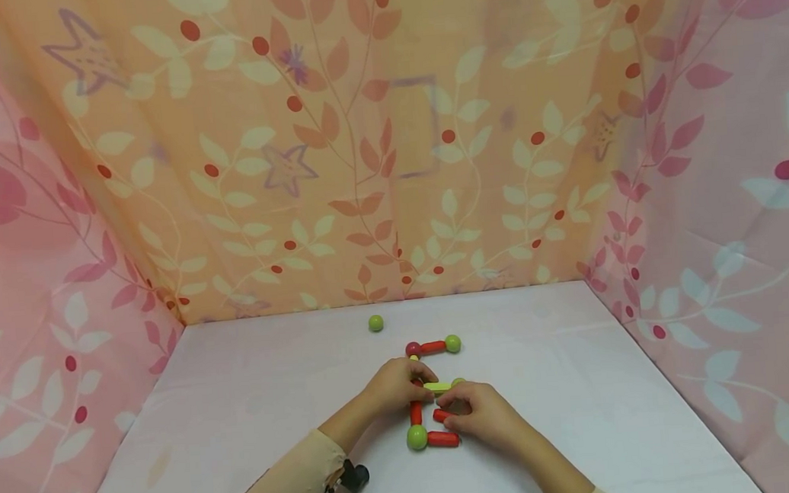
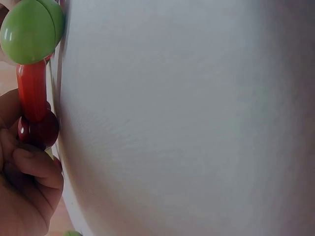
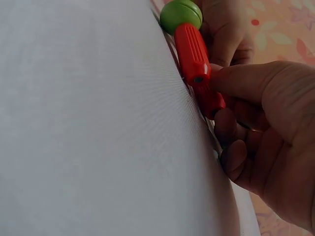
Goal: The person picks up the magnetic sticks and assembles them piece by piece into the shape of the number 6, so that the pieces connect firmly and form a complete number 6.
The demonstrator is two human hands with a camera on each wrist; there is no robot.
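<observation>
On the white table stands a joined figure of balls and short rods. My left hand [image 1: 396, 384] grips its middle, with fingers round a dark red ball [image 2: 38, 129]. From that ball a red rod [image 1: 416, 413] leads to a green ball [image 1: 417, 437] at the near end, where another red rod [image 1: 443, 439] points right. A yellow-green rod [image 1: 437, 387] extends right from the middle to a partly hidden green ball [image 1: 458, 382]. Between thumb and fingers my right hand [image 1: 482, 412] pinches a loose-looking red rod [image 1: 440, 414], which lies between those two side rods.
At the figure's far end, a pinkish red ball [image 1: 412, 349] joins a red rod [image 1: 433, 347] and a green ball [image 1: 452, 343]. Farther back lies a single green ball [image 1: 375, 323]. Patterned cloth [image 1: 364, 203] surrounds the table [image 1: 253, 386] at the back and sides.
</observation>
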